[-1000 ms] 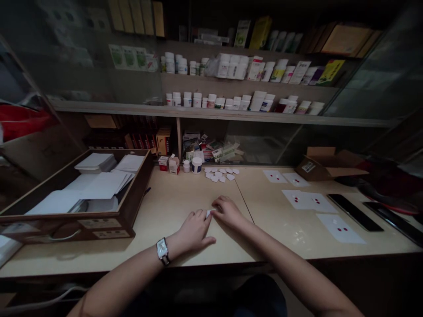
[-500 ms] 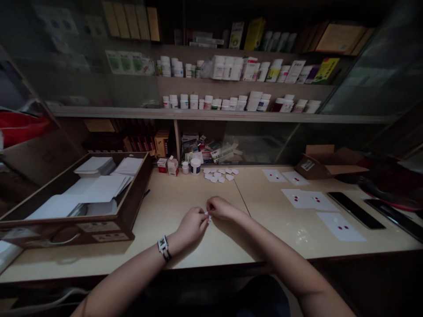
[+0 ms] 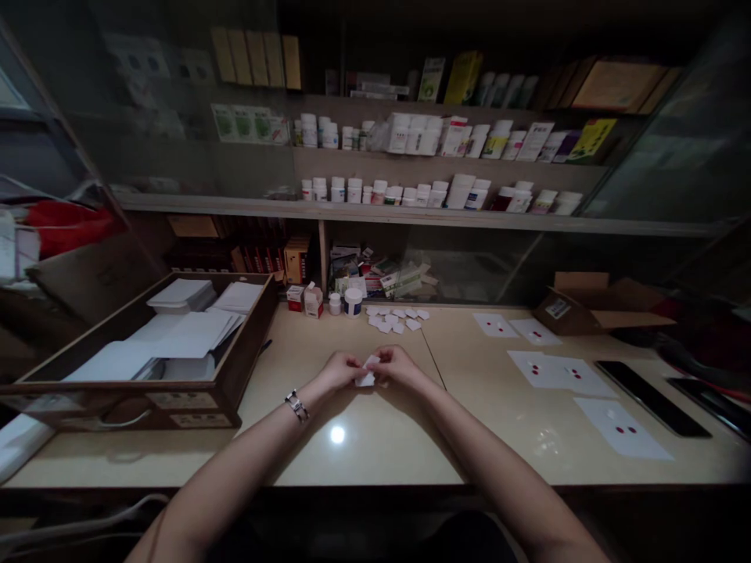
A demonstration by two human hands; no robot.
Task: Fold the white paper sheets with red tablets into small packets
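White paper [image 3: 368, 378] now farther forward, long axis forward-right

The left hand [image 3: 340, 371] and right hand [image 3: 397, 366] partly hide the white paper [image 3: 367, 378], while the right edge cuts off a dark flat object [image 3: 711, 406].
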